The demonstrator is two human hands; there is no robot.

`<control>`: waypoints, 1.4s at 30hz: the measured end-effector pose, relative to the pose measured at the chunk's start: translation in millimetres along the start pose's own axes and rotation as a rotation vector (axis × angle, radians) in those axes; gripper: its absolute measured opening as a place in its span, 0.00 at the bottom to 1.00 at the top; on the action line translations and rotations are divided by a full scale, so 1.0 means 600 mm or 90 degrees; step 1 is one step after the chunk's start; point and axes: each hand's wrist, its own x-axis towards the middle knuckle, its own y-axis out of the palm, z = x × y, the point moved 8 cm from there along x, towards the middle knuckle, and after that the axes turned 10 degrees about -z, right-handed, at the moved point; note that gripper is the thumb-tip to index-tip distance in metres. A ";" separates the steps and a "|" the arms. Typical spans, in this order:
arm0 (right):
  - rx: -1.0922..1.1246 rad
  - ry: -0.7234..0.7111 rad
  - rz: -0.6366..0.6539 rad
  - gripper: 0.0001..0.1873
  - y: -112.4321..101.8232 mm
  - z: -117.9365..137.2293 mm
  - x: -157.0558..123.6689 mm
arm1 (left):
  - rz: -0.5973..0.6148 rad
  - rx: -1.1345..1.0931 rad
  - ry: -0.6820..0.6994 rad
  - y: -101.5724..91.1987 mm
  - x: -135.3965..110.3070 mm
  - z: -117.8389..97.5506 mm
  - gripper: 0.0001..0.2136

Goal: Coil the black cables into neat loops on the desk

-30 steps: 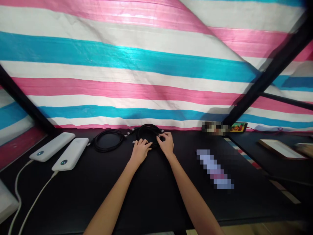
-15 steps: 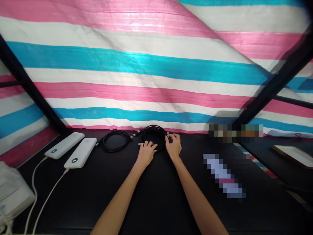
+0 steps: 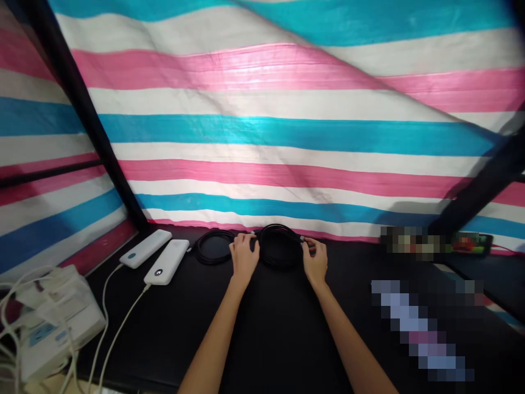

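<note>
Two black coiled cables lie side by side at the back of a black table point(image 3: 266, 328). My left hand point(image 3: 243, 257) rests on the left rim of the right coil point(image 3: 280, 253), fingers curled over it. My right hand point(image 3: 315, 259) pinches the right side of that same coil near its white-tipped ends. The left coil point(image 3: 212, 247) lies just left of my left hand and nothing touches it.
Two white power banks point(image 3: 158, 256) with white leads lie at the left. A white power strip with tangled cords point(image 3: 45, 323) sits at the front left. A striped pink, white and blue tarp hangs behind. Black frame bars slant at both sides. Blurred items lie at the right.
The view has shifted, so everything sits further right and lower. My hands have spread apart to opposite sides of the right coil, the left one now on its left rim.
</note>
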 end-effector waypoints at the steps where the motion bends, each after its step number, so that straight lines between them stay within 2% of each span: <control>1: 0.007 0.005 -0.007 0.17 -0.001 -0.003 0.001 | -0.002 0.047 -0.058 -0.002 0.005 0.026 0.10; 3: 0.014 0.015 -0.017 0.17 -0.003 -0.008 0.002 | 0.012 0.146 -0.146 -0.001 0.007 0.073 0.12; 5: 0.014 0.027 -0.022 0.17 -0.004 -0.013 0.003 | 0.040 0.212 -0.175 0.006 0.003 0.105 0.15; 9: 0.016 0.039 -0.029 0.16 -0.004 -0.023 0.005 | 0.067 0.236 -0.167 0.019 -0.004 0.129 0.13; 15: 0.049 0.041 -0.033 0.15 0.000 -0.030 0.007 | 0.072 0.224 -0.129 0.019 -0.002 0.124 0.12; 21: 0.061 0.040 -0.033 0.15 0.000 -0.028 0.006 | 0.022 0.185 -0.170 -0.001 0.010 0.122 0.17; 25: 0.071 0.048 -0.018 0.16 0.001 -0.024 0.004 | -0.063 0.145 -0.213 -0.031 0.022 0.113 0.19; 27: 0.080 0.056 -0.014 0.15 0.001 -0.023 0.004 | -0.184 0.053 -0.254 -0.058 0.022 0.114 0.18; 29: 0.081 0.057 -0.017 0.15 0.000 -0.023 0.004 | -0.262 -0.025 -0.289 -0.072 0.018 0.117 0.18; 32: 0.073 0.054 -0.018 0.14 0.000 -0.023 0.004 | -0.310 -0.093 -0.305 -0.076 0.014 0.119 0.17; 42: 0.062 0.040 -0.016 0.13 -0.002 -0.013 0.001 | -0.249 -0.138 -0.284 -0.058 0.014 0.111 0.18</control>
